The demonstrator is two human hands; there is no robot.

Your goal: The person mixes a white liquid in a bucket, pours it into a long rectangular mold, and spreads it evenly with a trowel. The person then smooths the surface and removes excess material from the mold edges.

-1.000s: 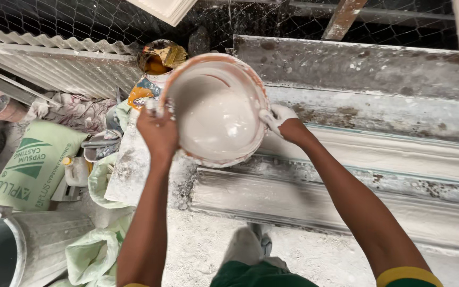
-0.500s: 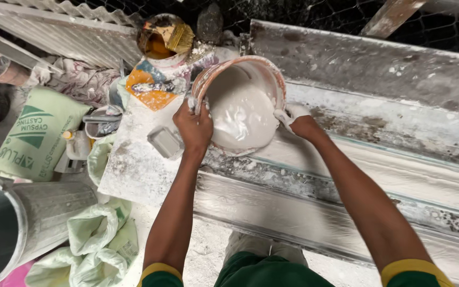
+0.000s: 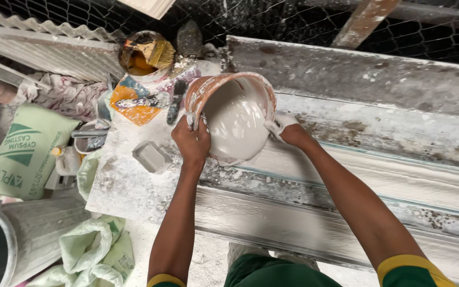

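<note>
Both hands are gripping a bucket (image 3: 233, 118) of wet white plaster and tilting it, mouth towards the person, over the near end of a long mould (image 3: 378, 180). The left hand (image 3: 192, 142) is wrapping its fingers over the bucket's left rim, thumb outside and fingertips curling inside. The right hand (image 3: 288, 132), caked in white, is clamping the right rim in the same way. The plaster is sitting against the lower wall of the bucket and appears to be reaching the lip; whether any is running out cannot be told. Judging by this, the pouring step is under way. The next move is likely calling for a steadier, deeper tilt with both grips staying firm on the slippery rim, so the mix is landing in the mould's channel and not on its raised edges.

Left of the bucket, a small grey block (image 3: 151, 157) is lying on the dusty slab (image 3: 123, 186), close to the left wrist. Beyond the bucket's left rim, a dark-handled tool (image 3: 176, 103) is resting on orange-stained rags (image 3: 134, 103), and behind those a paint can (image 3: 142, 56) is holding a brush (image 3: 158, 50). Far left of the bucket, a green sack (image 3: 25, 151) is leaning. Nothing is standing between the bucket and the mould; the block is the nearest thing an elbow could be catching.
</note>
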